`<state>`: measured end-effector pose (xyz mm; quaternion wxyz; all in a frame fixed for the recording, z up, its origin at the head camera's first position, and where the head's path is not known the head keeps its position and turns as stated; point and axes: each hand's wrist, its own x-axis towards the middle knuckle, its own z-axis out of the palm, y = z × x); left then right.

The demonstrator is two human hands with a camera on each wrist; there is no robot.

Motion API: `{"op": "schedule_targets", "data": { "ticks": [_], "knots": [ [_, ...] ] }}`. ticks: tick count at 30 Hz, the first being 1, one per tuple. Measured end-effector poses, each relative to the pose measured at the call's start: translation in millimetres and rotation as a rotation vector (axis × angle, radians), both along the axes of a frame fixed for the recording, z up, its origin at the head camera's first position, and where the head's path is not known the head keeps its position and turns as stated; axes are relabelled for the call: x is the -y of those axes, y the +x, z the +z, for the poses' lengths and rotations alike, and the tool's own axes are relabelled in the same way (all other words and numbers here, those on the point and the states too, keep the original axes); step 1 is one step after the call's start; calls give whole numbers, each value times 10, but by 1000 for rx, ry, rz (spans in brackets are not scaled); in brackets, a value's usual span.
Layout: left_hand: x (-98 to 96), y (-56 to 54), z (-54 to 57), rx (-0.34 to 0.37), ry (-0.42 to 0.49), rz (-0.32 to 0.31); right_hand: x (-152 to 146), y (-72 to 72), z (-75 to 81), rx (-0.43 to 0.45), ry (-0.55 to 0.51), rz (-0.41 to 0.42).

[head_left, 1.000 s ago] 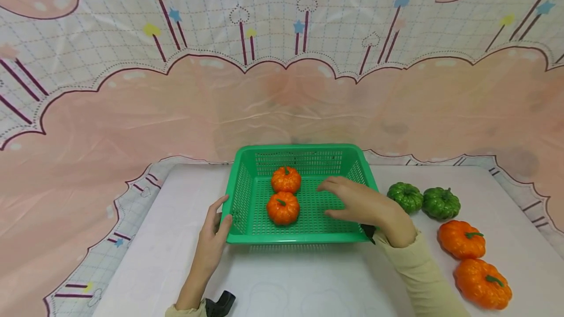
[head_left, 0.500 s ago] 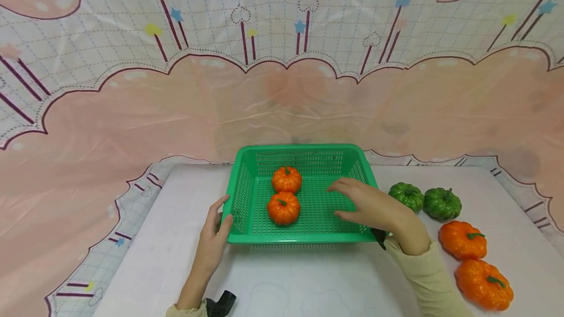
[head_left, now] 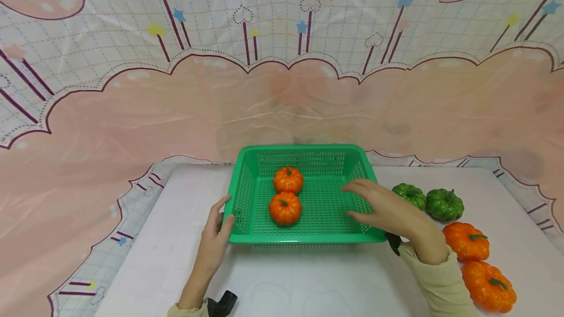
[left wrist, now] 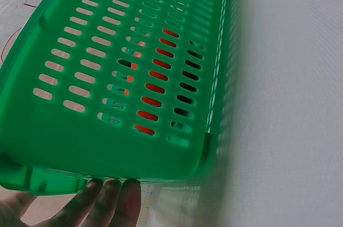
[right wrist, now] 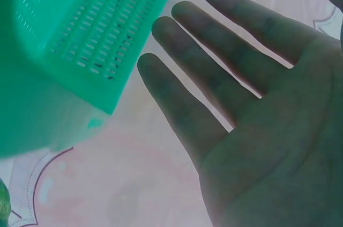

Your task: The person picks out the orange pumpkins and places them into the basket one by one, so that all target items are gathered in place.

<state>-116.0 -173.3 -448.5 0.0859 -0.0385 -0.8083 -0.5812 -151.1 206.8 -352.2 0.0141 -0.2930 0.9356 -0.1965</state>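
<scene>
Your left hand (head_left: 212,246) is at the green basket (head_left: 304,239), between 8 and 9 o'clock from its centre, thumb and fingertips loosely bent onto the rim; the left wrist view shows three fingertips meeting the outside of its end wall. Your right hand (head_left: 387,212) hangs over the basket's 3 o'clock end with nothing in its grasp, fingers and thumb well spread; the right wrist view shows the four fingers extended, palm bare.

Inside the basket, left of centre, you have a far orange pumpkin (head_left: 288,180) directly at 12 o'clock of a near orange pumpkin (head_left: 285,208), the two touching.

Outside, at 3 o'clock on the white table (head_left: 273,278), sit an inner green pumpkin (head_left: 410,194) and an outer green pumpkin (head_left: 445,204), side by side. Closer to you come an upper orange pumpkin (head_left: 469,242), between 3 and 4 o'clock, partly behind your right wrist, and a lower orange pumpkin (head_left: 489,286) at 4 o'clock. A cartoon-printed cloth (head_left: 282,101) fills the 12 o'clock side.
</scene>
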Motion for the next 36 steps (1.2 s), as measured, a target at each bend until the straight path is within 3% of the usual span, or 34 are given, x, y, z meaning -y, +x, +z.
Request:
{"op": "schedule_targets", "data": {
  "ticks": [19, 36],
  "knots": [
    [-28, -2, -10, 3, -16, 16, -201, 118, -144, -37, -37, -39],
    [-4, 12, 12, 18, -20, 15, -435, 220, -107, -49, -82, -110]
  ]
}}
